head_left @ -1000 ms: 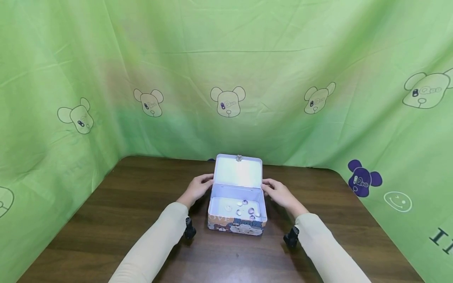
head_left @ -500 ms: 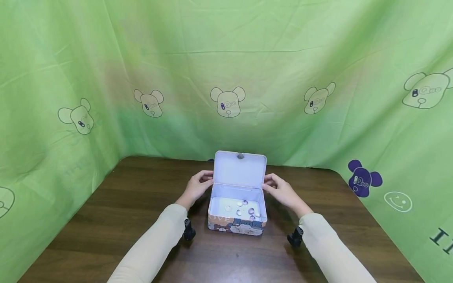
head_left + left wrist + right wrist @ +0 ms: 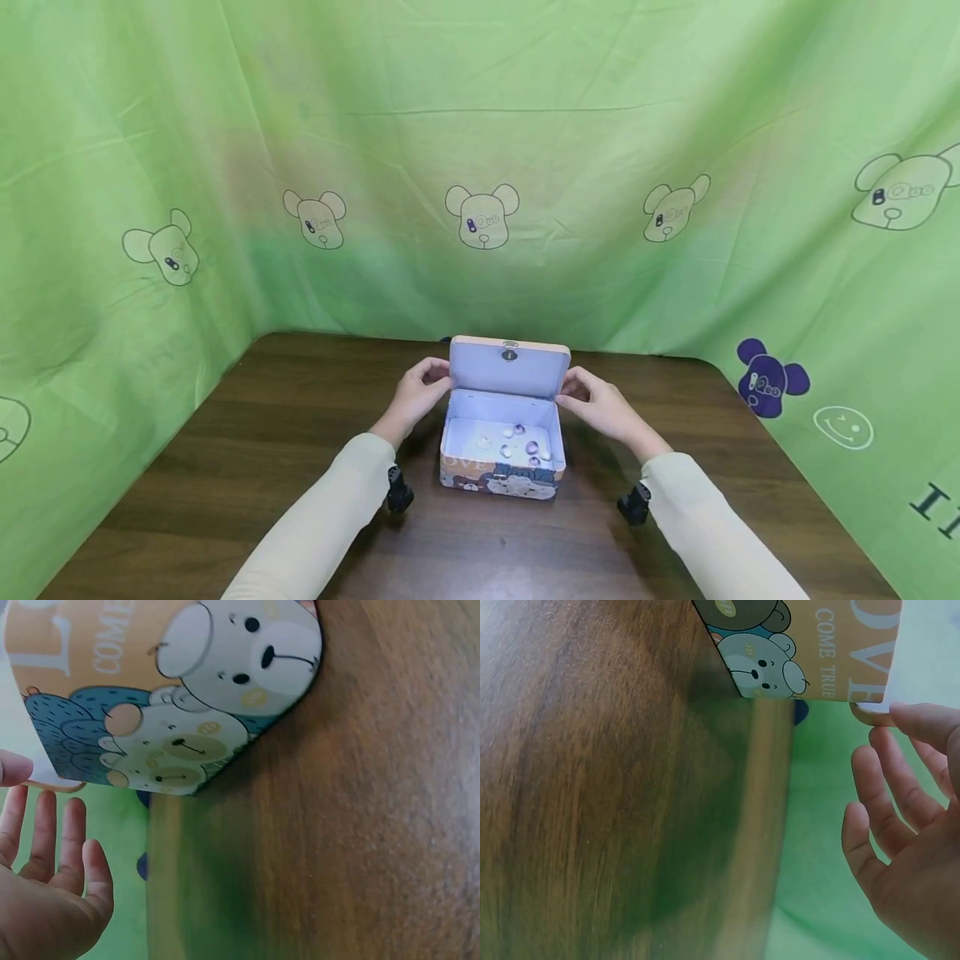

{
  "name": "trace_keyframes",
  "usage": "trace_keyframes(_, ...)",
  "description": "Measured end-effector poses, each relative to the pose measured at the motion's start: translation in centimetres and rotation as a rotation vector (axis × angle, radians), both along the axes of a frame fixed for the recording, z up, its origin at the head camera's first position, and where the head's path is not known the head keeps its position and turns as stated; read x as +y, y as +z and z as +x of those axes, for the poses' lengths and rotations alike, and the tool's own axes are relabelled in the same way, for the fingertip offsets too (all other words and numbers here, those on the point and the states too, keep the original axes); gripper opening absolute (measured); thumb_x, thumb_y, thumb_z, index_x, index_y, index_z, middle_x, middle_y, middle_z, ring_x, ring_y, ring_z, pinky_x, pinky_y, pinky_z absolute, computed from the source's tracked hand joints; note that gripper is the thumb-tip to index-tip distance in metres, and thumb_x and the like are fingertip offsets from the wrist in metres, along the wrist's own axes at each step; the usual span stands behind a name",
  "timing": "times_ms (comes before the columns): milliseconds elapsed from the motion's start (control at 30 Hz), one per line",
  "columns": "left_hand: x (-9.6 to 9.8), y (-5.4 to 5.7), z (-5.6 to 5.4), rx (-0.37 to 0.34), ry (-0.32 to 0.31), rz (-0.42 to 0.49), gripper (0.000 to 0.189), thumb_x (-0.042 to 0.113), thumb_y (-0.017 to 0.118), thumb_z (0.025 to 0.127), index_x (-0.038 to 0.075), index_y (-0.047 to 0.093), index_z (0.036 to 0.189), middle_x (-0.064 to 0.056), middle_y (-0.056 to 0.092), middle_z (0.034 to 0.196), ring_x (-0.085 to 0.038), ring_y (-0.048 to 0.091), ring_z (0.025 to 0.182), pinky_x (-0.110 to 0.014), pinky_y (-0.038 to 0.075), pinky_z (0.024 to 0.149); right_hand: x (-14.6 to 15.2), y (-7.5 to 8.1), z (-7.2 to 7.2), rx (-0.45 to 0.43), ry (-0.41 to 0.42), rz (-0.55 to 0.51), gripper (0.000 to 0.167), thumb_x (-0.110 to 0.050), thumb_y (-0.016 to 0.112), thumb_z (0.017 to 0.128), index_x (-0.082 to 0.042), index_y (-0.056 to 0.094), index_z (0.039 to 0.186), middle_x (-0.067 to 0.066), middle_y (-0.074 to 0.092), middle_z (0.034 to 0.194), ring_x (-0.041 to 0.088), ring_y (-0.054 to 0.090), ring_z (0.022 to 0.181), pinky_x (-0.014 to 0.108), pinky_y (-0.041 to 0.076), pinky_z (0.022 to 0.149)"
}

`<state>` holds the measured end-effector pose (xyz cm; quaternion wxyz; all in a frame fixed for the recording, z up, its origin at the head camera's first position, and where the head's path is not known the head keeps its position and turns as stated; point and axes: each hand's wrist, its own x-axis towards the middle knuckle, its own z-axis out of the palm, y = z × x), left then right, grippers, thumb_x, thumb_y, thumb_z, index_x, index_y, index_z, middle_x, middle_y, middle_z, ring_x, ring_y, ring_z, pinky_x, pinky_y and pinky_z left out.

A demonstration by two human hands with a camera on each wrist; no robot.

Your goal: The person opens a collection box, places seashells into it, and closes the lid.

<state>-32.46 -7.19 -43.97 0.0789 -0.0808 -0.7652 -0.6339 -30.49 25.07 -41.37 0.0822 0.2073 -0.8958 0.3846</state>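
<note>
A printed tin box (image 3: 502, 481) stands on the table, its hinged lid (image 3: 510, 371) raised and tilted somewhat forward over the inside. Several small clear and purple beads (image 3: 532, 447) lie on its floor. My left hand (image 3: 412, 398) is at the lid's left side, by the hinge; in the left wrist view the thumb (image 3: 13, 768) lies at the lid's edge with the fingers below. On the opposite side my right hand (image 3: 603, 408) pinches the lid's lower edge between thumb and fingers, as the right wrist view shows. Bears and lettering cover the box's end walls.
The brown wooden table (image 3: 300, 417) extends on both sides of the box and in front of it. Behind and beside it hangs a green curtain (image 3: 480, 283) printed with bear heads. A black camera (image 3: 398, 490) sits at the left wrist.
The lid has swung from leaning back, through upright, to tilting forward. My right hand and forearm have shifted slightly right; the left has barely moved. Box and beads have stayed put.
</note>
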Motion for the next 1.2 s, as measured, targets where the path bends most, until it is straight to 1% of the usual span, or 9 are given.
trace_keyframes(133,0.1,0.8,0.4,0.023,0.011,0.017,0.021,0.009,0.070,0.088,0.006,0.070,0.109,-0.005,0.065,0.101,-0.020,0.061,0.096,-0.035,0.049,0.085,0.0,0.1,0.2,0.020,0.013,0.017,0.014,-0.011,0.070,0.094,-0.008,0.061,0.104,0.005,0.069,0.093,0.016,0.059,0.076,0.031,0.048,0.066)
trace_keyframes(200,0.1,1.2,0.6,0.024,0.004,0.025,0.021,0.008,0.069,0.088,0.006,0.070,0.109,-0.005,0.065,0.101,-0.021,0.061,0.096,-0.035,0.050,0.084,0.1,0.0,0.2,0.027,0.020,0.026,0.013,-0.010,0.070,0.094,-0.008,0.060,0.103,0.006,0.069,0.092,0.016,0.060,0.076,0.031,0.048,0.066)
trace_keyframes(333,-0.4,2.2,1.2,0.020,-0.014,0.015,0.021,0.012,0.070,0.090,0.007,0.070,0.111,-0.005,0.066,0.105,-0.022,0.062,0.099,-0.036,0.051,0.084,0.1,0.1,0.3,0.032,0.031,0.035,0.012,-0.011,0.070,0.095,-0.008,0.060,0.102,0.005,0.069,0.093,0.016,0.060,0.076,0.032,0.048,0.066)
trace_keyframes(533,-1.0,3.6,1.8,-0.002,-0.043,-0.028,0.024,0.021,0.073,0.092,0.011,0.070,0.113,-0.004,0.067,0.111,-0.022,0.061,0.106,-0.039,0.050,0.088,0.1,0.2,0.4,0.030,0.031,0.044,0.013,-0.012,0.071,0.094,-0.009,0.060,0.100,0.005,0.068,0.094,0.016,0.059,0.075,0.032,0.048,0.065)
trace_keyframes(667,-1.4,4.0,2.2,-0.027,-0.074,-0.054,0.024,0.023,0.072,0.091,0.012,0.070,0.112,-0.003,0.067,0.109,-0.020,0.060,0.104,-0.038,0.049,0.088,0.2,0.2,0.6,0.023,0.025,0.060,0.012,-0.011,0.071,0.093,-0.008,0.061,0.099,0.005,0.069,0.093,0.016,0.058,0.074,0.032,0.047,0.065)
trace_keyframes(800,-1.6,4.2,2.5,-0.048,-0.101,-0.053,0.024,0.025,0.071,0.092,0.012,0.069,0.111,-0.003,0.067,0.107,-0.019,0.062,0.100,-0.038,0.048,0.089,0.2,0.4,0.8,0.020,0.009,0.096,0.011,-0.017,0.071,0.094,-0.009,0.064,0.097,0.004,0.072,0.093,0.015,0.060,0.075,0.033,0.048,0.066)
trace_keyframes(967,-1.7,4.4,2.7,-0.051,-0.106,-0.048,0.023,0.024,0.071,0.092,0.012,0.069,0.111,-0.003,0.068,0.105,-0.018,0.063,0.096,-0.037,0.048,0.088,0.2,0.9,1.3,-0.014,-0.024,0.136,0.016,-0.026,0.070,0.095,-0.011,0.068,0.097,0.000,0.071,0.090,0.014,0.060,0.078,0.035,0.049,0.069)
trace_keyframes(1100,-1.5,4.4,2.9,-0.047,-0.104,-0.045,0.022,0.023,0.070,0.092,0.011,0.069,0.111,-0.002,0.068,0.104,-0.018,0.064,0.095,-0.035,0.048,0.087,0.1,1.4,2.0,-0.047,-0.057,0.183,0.023,-0.034,0.066,0.097,-0.011,0.070,0.095,-0.001,0.066,0.081,0.014,0.056,0.073,0.035,0.046,0.066)
trace_keyframes(1200,-1.4,4.4,3.0,-0.037,-0.100,-0.045,0.022,0.022,0.070,0.091,0.011,0.069,0.110,-0.002,0.068,0.103,-0.017,0.063,0.095,-0.034,0.048,0.085,-0.1,1.8,2.6,-0.061,-0.071,0.200,0.024,-0.034,0.065,0.098,-0.012,0.071,0.094,0.000,0.065,0.078,0.014,0.055,0.072,0.035,0.046,0.065)
